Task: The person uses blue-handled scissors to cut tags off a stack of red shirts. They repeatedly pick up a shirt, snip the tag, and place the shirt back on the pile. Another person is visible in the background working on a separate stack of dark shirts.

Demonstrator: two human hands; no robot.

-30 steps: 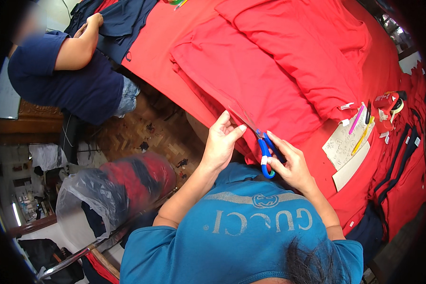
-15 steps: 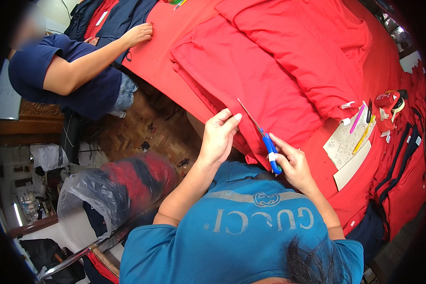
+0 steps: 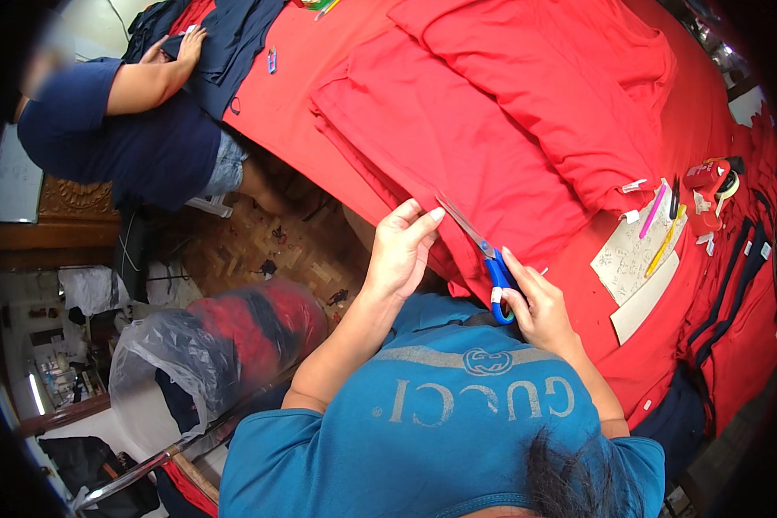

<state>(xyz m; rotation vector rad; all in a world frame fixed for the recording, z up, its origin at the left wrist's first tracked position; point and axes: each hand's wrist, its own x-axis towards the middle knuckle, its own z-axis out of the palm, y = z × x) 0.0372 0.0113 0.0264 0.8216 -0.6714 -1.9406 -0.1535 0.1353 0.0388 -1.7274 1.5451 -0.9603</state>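
Observation:
My right hand [image 3: 540, 306] is wrapped round the blue handles of a pair of scissors [image 3: 498, 274]. Their metal blades point up and to the left, slightly parted, the tips close to my left fingertips. Thumb and forefinger of my left hand [image 3: 403, 246] are pinched together; whatever lies between them is too small to make out. Just beyond both hands, folded red garments [image 3: 457, 147] lie on the table.
At left a co-worker [image 3: 121, 138] leans over navy garments [image 3: 233, 43]. A small thread snipper [image 3: 273, 60] lies nearby. Paper [image 3: 622, 268], pens [image 3: 653, 211] and a tape dispenser [image 3: 716, 194] sit at right. A plastic-wrapped bundle [image 3: 224, 345] stands at lower left.
The scissors' blades have parted and their handles have spread in my right hand. My left hand has stayed put. The co-worker's hand moved left to the navy garments, leaving the thread snipper visible.

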